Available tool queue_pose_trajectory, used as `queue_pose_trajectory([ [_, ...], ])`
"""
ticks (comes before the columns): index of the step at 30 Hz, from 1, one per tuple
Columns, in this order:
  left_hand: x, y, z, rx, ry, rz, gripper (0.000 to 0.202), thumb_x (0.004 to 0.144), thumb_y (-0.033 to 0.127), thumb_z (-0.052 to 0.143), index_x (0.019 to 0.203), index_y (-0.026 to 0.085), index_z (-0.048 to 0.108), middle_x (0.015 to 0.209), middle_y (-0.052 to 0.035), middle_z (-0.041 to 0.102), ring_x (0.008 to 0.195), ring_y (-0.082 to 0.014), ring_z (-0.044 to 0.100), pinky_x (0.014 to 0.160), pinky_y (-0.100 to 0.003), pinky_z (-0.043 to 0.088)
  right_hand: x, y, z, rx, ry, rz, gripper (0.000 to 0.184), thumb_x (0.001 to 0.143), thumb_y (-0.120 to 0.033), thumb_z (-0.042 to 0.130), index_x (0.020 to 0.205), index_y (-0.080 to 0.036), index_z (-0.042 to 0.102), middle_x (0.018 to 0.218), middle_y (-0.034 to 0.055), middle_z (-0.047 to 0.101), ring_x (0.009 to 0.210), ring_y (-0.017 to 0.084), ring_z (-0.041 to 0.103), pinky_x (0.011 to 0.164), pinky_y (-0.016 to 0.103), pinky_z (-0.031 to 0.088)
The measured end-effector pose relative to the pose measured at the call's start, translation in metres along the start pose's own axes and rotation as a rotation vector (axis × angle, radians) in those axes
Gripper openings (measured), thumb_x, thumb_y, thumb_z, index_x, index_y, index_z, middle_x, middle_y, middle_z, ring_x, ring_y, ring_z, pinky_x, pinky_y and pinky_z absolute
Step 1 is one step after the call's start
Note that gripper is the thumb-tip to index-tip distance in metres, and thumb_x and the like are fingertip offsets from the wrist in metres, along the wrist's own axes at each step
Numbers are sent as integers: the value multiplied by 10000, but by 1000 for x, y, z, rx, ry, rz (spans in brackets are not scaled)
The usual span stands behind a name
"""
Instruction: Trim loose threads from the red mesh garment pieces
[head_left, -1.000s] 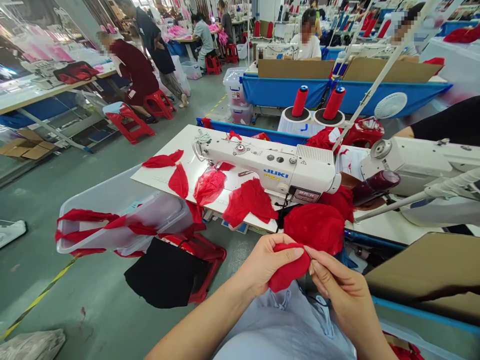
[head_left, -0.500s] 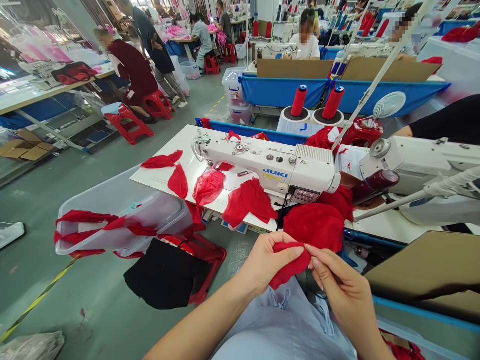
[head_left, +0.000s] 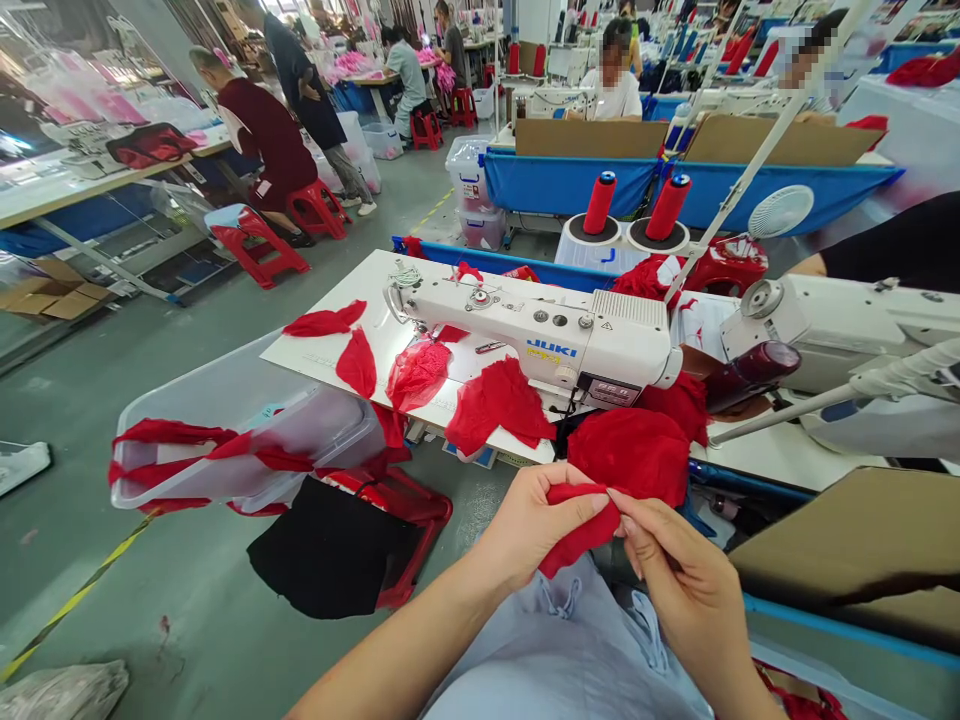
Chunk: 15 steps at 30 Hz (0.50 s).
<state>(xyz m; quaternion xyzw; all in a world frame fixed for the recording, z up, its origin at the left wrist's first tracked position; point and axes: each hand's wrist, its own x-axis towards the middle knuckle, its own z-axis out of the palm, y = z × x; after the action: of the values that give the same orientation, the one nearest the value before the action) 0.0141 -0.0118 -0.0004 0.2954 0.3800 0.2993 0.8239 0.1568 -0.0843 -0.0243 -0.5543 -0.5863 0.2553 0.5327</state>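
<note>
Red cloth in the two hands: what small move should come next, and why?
Probably a light tug by the right hand: it seems to pinch the edge of the red cloth, while the left hand holds the cloth, thumb on top, giving something to pull against.

Showing plain red on the held cloth point(head_left: 576, 545). Showing white on the sewing machine point(head_left: 487, 305), carrying blue and yellow lettering point(head_left: 551, 348). Showing red on the thread cones point(head_left: 667, 210). Displaying solid black on the draped cloth point(head_left: 322, 560) and red on the stool point(head_left: 397, 492). Displaying yellow-and-black banding along the floor tape point(head_left: 75, 602). Showing pale blue on the worn garment point(head_left: 562, 660).
</note>
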Motion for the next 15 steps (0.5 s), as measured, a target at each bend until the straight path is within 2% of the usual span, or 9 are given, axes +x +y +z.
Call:
queue_pose_trajectory([
  [4, 4, -3, -3, -44, -27, -41, 418, 541, 413, 883, 686, 118, 625, 642, -57, 718, 559, -122, 632, 559, -204, 461, -2, 4, 7, 337, 43, 278, 219, 861, -254, 660, 1043, -305, 770, 619, -7, 583, 446, 82, 467, 394, 190, 369],
  [7, 5, -5, -6, -35, -28, -48, 442, 527, 435, 886, 683, 119, 617, 630, -39, 696, 540, -103, 596, 558, -203, 445, -1, 5, 12, 598, 101, 484, 173, 777, -367, 758, 937, -312, 794, 560, -17, 563, 382, 50, 370, 356, 165, 265],
  [9, 6, -6, -7, -28, -33, -51, 445, 531, 444, 882, 690, 121, 620, 625, -23, 675, 539, -94, 577, 558, -201, 433, 0, 5, 14, 682, 114, 570, 189, 735, -409, 790, 890, -303, 797, 538, -23, 551, 363, 35, 326, 351, 155, 234],
  [12, 7, -7, -8, 62, -25, -28, 435, 570, 470, 852, 703, 126, 623, 621, -6, 644, 531, -83, 539, 538, -195, 403, 1, 6, 13, 605, 122, 524, 187, 760, -406, 768, 899, -281, 785, 545, -20, 572, 360, 48, 353, 340, 162, 258],
  [15, 6, -6, -5, 271, -7, 54, 391, 643, 477, 797, 709, 123, 643, 632, -4, 616, 550, -81, 496, 541, -197, 378, 0, 5, 8, 245, 148, 276, 130, 792, -298, 738, 912, -252, 760, 664, 17, 668, 493, 114, 546, 434, 216, 433],
])
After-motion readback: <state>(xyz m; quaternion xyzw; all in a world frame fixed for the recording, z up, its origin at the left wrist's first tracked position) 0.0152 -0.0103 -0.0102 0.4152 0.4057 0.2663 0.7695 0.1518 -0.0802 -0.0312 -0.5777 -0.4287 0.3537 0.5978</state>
